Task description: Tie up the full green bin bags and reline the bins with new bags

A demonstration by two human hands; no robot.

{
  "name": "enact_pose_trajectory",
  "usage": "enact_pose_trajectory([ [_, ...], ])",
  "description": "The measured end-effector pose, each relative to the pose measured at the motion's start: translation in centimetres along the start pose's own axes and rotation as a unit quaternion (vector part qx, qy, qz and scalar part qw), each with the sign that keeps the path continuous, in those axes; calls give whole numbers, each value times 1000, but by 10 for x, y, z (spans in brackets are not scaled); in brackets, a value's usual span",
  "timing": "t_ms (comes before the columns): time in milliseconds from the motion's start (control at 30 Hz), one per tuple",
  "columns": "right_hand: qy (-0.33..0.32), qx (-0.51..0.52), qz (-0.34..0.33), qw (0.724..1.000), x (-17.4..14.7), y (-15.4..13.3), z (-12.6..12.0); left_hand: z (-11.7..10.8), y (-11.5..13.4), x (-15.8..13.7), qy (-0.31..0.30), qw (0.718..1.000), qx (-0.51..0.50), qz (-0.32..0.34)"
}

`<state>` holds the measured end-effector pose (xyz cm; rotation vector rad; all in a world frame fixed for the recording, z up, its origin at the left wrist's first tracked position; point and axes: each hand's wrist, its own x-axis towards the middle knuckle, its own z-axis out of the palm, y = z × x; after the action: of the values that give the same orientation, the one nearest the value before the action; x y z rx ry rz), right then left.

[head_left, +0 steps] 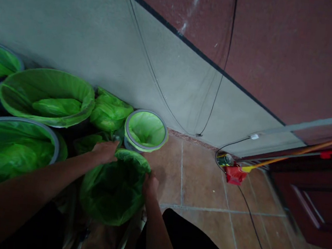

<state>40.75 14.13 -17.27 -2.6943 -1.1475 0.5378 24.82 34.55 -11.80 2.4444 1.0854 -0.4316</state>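
Observation:
A green trash bag (86, 195) lines a round bin between my knees, its mouth spread wide and its inside dark. My left hand (106, 152) is closed at the far left edge of that bag's mouth, its fingertips partly hidden. On the right side, my right hand (150, 184) pinches the bag's edge along the rim. Just beyond stands a small bin with a grey ring (146, 128), lined in the same green plastic. A bunched green bag (110, 112) sits to its left, against the wall.
Larger green-lined bins stand at left: one oval bin (50, 77), one grey-rimmed bin (57, 148) and another at the edge. Tiled floor (204, 181) spreads right, crossed by a black cable (257, 235). A red dustpan (235, 175) and a tin (224, 159) lie near the door.

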Motion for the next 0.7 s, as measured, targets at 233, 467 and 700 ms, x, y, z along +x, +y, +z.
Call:
enact_pose_trajectory([
  [233, 148, 74, -49, 985, -2, -30, -26, -14, -11, 5, 17, 999, -14, 27],
  [467, 53, 2, -202, 978, 43, -67, -27, -1, -10, 3, 25, 996, 15, 84],
  [700, 34, -122, -223, 967, 42, -39, -5, -2, -7, 0, 10, 993, 48, 103],
])
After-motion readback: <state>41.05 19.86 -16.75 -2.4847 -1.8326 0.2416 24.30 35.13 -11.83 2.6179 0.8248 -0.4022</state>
